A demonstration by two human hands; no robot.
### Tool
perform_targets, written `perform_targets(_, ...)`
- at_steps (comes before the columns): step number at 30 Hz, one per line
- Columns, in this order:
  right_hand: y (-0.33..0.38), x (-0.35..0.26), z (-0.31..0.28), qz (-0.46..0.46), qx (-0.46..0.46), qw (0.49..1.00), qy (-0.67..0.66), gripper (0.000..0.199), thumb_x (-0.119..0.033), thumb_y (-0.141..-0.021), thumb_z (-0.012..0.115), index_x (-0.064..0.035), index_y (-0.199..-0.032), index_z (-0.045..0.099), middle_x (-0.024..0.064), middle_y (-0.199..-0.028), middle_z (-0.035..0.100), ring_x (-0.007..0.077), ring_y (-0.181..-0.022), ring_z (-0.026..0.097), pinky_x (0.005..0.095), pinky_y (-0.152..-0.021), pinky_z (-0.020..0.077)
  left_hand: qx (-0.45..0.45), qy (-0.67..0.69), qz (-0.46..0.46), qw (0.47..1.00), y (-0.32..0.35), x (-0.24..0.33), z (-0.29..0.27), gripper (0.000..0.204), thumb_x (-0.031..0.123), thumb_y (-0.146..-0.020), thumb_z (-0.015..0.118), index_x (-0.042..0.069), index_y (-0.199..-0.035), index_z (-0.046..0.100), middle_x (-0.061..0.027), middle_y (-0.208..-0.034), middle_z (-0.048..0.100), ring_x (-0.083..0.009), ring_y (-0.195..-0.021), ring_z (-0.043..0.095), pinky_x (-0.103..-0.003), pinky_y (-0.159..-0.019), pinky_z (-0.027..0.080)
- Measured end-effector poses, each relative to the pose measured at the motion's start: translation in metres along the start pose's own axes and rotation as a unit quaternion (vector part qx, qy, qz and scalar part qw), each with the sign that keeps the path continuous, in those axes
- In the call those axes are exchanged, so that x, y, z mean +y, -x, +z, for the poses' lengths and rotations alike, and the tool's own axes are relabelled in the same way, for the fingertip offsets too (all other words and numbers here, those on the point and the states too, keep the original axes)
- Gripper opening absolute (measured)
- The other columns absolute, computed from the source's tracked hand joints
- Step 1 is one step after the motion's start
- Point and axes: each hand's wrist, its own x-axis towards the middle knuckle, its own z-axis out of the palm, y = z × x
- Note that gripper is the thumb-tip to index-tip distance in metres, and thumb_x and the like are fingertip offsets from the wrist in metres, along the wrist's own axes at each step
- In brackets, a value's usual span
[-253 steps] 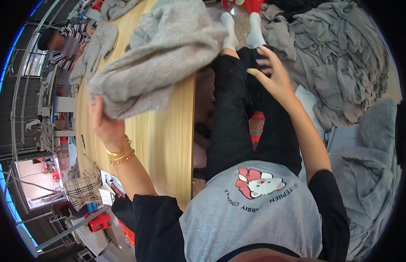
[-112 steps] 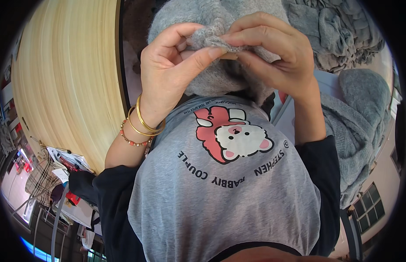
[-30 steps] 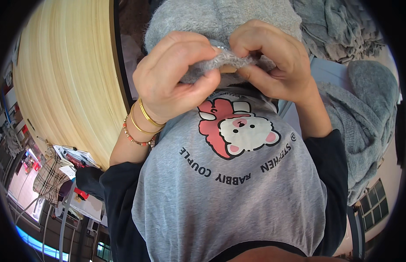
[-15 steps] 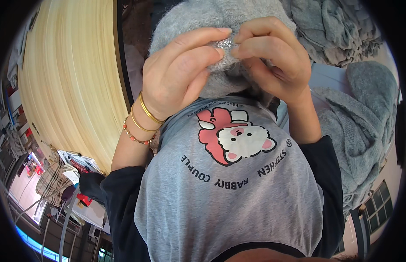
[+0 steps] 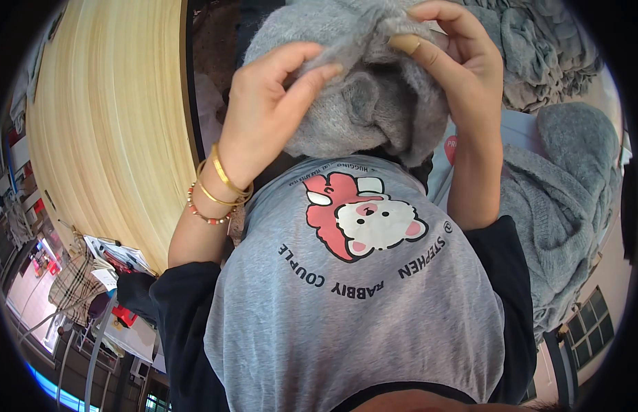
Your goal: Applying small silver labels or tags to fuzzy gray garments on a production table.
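A fuzzy grey knitted garment [image 5: 333, 117] lies bunched over my lap at the top of the view. My left hand [image 5: 274, 96] pinches a stretch of its knit between thumb and fingers. To the right and a little higher, my right hand [image 5: 463, 62] grips another fold between thumb and forefinger. Between the two hands the knit is drawn up into a ridge, with a dark hollow in the folds below. Gold bangles [image 5: 226, 178] and a beaded bracelet [image 5: 208, 218] circle my left wrist.
A light wood-grain tabletop [image 5: 109, 130] stands along my left. More grey knitwear [image 5: 559, 206] is heaped on my right, and another grey pile [image 5: 539, 51] lies at the far right. A checked cloth [image 5: 75, 285] and papers [image 5: 116, 254] are at lower left.
My right hand has moved up and right, pulling the knit with it, and my left hand has shifted slightly left. The small silvery sparkling patch between my fingers no longer shows.
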Motion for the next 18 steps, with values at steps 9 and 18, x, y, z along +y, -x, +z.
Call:
perform_targets(9,0.009,0.01,-0.03,-0.002,-0.249,0.931,0.267,0.017,-0.006,-0.083,0.074,0.0032,-0.096,0.068,-0.0012,-0.095,0.065,0.0054,-0.079,0.057,0.0202,-0.066,0.0437,-0.018,0.044,-0.001,0.999,-0.018,0.012,-0.068,0.017,0.011,-0.096,0.064,0.001,-0.109,0.069,0.0006,-0.099,0.068,-0.0059,-0.09,0.06,-0.021,-0.083,0.044)
perform_targets(18,0.022,-0.01,-0.058,0.066,-0.097,0.966,0.231,0.019,-0.006,-0.093,0.065,0.0001,-0.11,0.07,-0.0016,-0.091,0.068,0.0036,-0.079,0.058,0.0176,-0.069,0.0428,-0.055,0.341,-0.126,0.93,-0.006,-0.005,-0.065,0.017,0.021,-0.097,0.066,0.007,-0.105,0.069,0.0069,-0.094,0.067,-0.0006,-0.081,0.053,-0.017,-0.073,0.039)
